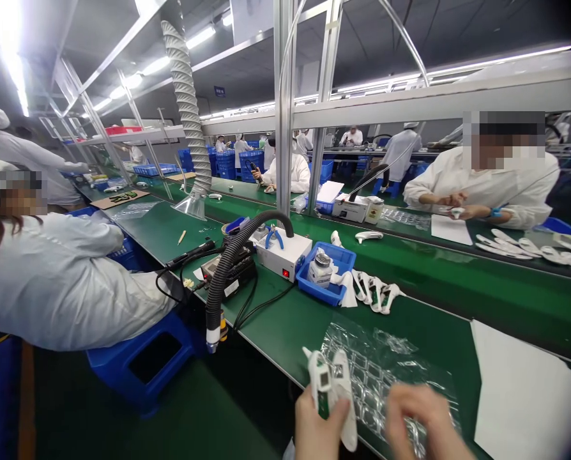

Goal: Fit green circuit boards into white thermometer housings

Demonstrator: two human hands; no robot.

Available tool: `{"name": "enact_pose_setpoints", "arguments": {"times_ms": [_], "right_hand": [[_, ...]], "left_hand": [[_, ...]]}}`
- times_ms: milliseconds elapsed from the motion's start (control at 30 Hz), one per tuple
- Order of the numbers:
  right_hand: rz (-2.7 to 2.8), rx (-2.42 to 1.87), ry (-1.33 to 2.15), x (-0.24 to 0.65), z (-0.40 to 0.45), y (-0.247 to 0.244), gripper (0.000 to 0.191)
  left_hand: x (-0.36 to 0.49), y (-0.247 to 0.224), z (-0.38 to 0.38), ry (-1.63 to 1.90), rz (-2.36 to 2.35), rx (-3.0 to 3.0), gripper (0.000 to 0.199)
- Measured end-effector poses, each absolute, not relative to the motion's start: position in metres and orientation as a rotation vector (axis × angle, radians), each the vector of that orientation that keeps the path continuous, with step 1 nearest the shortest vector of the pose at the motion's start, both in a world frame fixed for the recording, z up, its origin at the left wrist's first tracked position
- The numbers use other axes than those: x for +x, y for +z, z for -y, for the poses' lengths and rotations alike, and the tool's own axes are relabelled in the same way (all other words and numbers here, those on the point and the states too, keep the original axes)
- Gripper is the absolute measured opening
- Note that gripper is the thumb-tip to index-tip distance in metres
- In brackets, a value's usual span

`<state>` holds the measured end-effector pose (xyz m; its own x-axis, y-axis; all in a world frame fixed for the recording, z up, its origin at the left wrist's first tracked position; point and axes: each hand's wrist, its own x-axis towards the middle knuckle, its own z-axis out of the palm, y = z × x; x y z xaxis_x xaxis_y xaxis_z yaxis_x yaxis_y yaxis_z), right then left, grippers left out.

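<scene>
Near the table's front edge, my left hand (320, 427) is closed around a white ear thermometer housing (320, 377). It has a pointed tip, a small square screen and a green circuit board showing inside. The matching white shell half (343, 402) stands beside it in the same hand, slightly apart at the top. My right hand (422, 415) is over a clear plastic blister tray (366, 383) to the right. Its fingers are bent and blurred by motion, so whether they hold anything is unclear.
A blue bin (331, 291) with a bottle stands ahead, beside several white housings (376, 292). Left of it are a white box (284, 255) and a black hose (216, 281) overhanging the edge. White paper (520, 383) lies right. Co-workers sit left (69, 275) and opposite (487, 185).
</scene>
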<state>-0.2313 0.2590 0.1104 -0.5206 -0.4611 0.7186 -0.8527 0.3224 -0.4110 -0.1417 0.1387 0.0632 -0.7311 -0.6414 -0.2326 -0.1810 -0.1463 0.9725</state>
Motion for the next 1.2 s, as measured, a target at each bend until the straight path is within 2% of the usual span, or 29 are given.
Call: {"name": "enact_pose_setpoints", "arguments": {"times_ms": [100,200,300,500,667,833,967,1200], "right_hand": [[2.334,1.04,0.727,-0.303,-0.28,0.101,0.015],[2.4,1.256,0.609,-0.363,-0.289,0.084,0.023],[2.453,1.414,0.596,-0.383,-0.298,0.077,0.024],[2.649,1.405,0.662,-0.337,-0.327,0.087,0.021],[2.627,1.258,0.467,-0.296,-0.317,0.071,0.026],[2.431,1.259,0.331,-0.297,-0.314,0.058,0.016],[2.4,1.289,0.362,-0.303,-0.329,0.059,0.014],[2.432,1.278,0.549,-0.304,-0.344,0.056,0.014]], "left_hand": [[-0.142,0.077,-0.114,-2.123,1.67,0.913,0.028],[-0.146,0.096,-0.094,-2.222,1.621,0.818,0.035],[-0.157,0.111,-0.079,-2.284,1.592,0.712,0.04],[-0.193,0.116,-0.062,-2.412,1.666,0.592,0.048],[-0.214,0.109,-0.06,-2.445,1.722,0.555,0.047],[-0.211,0.106,-0.057,-2.386,1.705,0.566,0.049],[-0.21,0.109,-0.058,-2.437,1.748,0.492,0.055],[-0.225,0.103,-0.06,-2.35,1.944,0.459,0.039]]}}
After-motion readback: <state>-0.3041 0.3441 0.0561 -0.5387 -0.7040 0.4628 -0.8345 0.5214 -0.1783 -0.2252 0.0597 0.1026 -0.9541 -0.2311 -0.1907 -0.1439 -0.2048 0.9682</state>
